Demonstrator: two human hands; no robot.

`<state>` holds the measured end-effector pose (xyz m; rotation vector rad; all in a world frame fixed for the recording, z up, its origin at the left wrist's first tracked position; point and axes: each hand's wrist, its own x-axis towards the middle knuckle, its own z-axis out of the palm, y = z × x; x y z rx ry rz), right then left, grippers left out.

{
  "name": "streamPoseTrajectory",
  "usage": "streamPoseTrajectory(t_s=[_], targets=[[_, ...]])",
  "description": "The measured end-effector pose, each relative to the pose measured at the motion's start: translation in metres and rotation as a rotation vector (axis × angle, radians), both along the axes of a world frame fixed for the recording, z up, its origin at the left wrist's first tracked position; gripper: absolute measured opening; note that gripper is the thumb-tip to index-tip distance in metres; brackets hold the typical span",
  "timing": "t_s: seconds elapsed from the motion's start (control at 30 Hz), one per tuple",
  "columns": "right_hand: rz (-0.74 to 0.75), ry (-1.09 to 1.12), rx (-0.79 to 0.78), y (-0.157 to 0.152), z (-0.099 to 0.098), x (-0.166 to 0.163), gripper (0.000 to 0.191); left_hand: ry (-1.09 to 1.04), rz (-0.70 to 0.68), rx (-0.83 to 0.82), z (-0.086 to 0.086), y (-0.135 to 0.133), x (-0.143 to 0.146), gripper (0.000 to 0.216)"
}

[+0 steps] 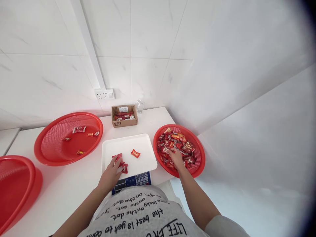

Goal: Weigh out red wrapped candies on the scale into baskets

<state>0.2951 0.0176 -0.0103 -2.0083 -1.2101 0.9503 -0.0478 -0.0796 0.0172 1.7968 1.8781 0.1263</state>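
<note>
- The left hand [111, 173] rests at the near edge of the white scale tray [143, 144], fingers curled down onto a small cluster of red packets [120, 163]; whether it pinches one I cannot tell.
- The right hand [175, 157] reaches into the full red basket [198, 158], fingertips bent into the heap of wrapped candies [176, 144] (the grip itself is hidden among them).
- One more loose packet [135, 153] lies apart near the tray's middle.
- By my judgement the work is early: only a few packets sit on the tray, the right-hand heap is large, and the wide red basket [44, 148] on the left holds just a scatter.
- The scale's blue keypad [133, 181] shows below the tray.
- The white tabletop [61, 184] meets white tiled walls in a corner, with a wall socket [105, 94], a small cardboard box [124, 116] of packets, and a clear bottle [140, 106].
</note>
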Motion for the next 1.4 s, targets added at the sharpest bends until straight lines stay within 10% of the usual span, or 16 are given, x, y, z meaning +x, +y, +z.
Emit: streamPoseTrajectory(t_s=[0.2, 0.37, 0.57, 0.77, 1.27, 1.4], targets=[[0.197, 0.193, 0.044, -0.002, 0.05, -0.034, 0.034, 0.02, 0.003, 0.031, 0.007, 0.007, 0.007, 0.05], [0.543, 0.322, -0.09, -0.014, 0.054, -0.087, 0.025, -0.015, -0.003, 0.047, 0.012, 0.015, 0.015, 0.049], [0.467, 0.26, -0.025, -0.012, 0.05, -0.105, 0.028, -0.003, -0.003, 0.103, 0.01, 0.008, 0.011, 0.049], [0.551, 0.641, -0.113, -0.014, 0.06, -0.115, 0.062, -0.008, -0.082, 0.26, -0.008, 0.003, 0.008, 0.057], [0.233, 0.067, 0.072, -0.019, 0.007, -0.031, 0.035, 0.108, -0.479, 0.334, -0.012, 0.016, 0.033, 0.063], [0.273, -0.103, 0.061, -0.034, -0.012, -0.024, 0.034, 0.173, -0.39, 0.336, -0.019, 0.027, 0.043, 0.056]])
